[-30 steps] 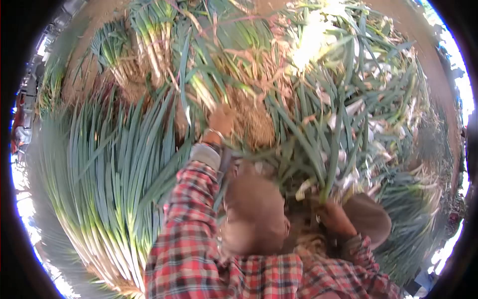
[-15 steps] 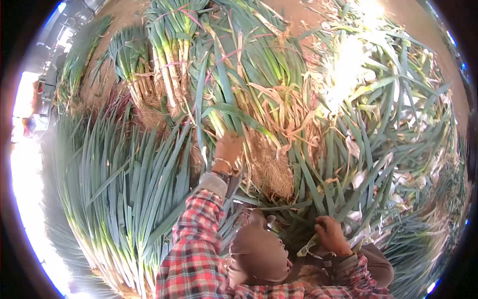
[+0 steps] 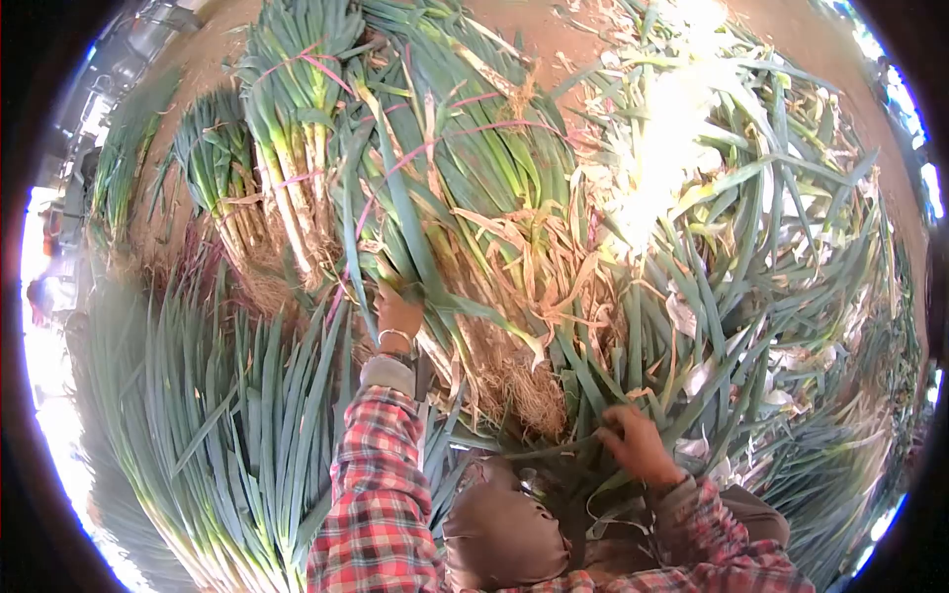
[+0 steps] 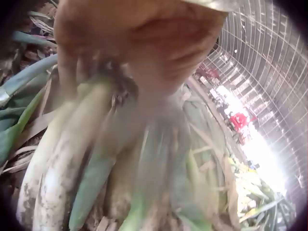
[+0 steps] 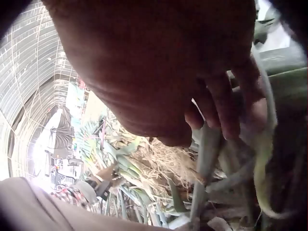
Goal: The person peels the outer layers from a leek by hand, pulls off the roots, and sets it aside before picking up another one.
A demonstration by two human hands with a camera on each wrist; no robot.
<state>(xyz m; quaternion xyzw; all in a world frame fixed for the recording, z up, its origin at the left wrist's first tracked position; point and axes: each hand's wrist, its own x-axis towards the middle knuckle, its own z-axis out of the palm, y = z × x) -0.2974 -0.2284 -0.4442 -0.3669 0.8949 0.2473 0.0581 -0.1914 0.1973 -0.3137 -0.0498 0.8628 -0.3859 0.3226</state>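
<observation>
My left hand (image 3: pixel 397 314) is bent over the stalks of a bundle of green onions (image 3: pixel 445 361) at the middle of the pile. In the left wrist view its fingers (image 4: pixel 70 82) curl over pale, soil-marked stalks (image 4: pixel 60 168); some of this is blurred. Shaggy roots (image 3: pixel 529 395) of that bundle point toward my body. Off to the right, my right hand (image 3: pixel 638 445) hovers by loose green leaves (image 3: pixel 593 381), its fingers loosely bent. A thin yellow-green leaf (image 5: pixel 262 168) hangs beside those fingers in the right wrist view.
Untied green onions (image 3: pixel 237 425) fill the left side. Bundles with pink ties (image 3: pixel 297 138) lie farther back. On the right spreads a heap of stripped leaves (image 3: pixel 761 247), partly in glaring sun. A brown-trousered knee (image 3: pixel 504 534) is close below my hands.
My left hand has shifted up the stalks, away from the roots. The right hand has let go of a green leaf and moved forward. The head view has tilted as well.
</observation>
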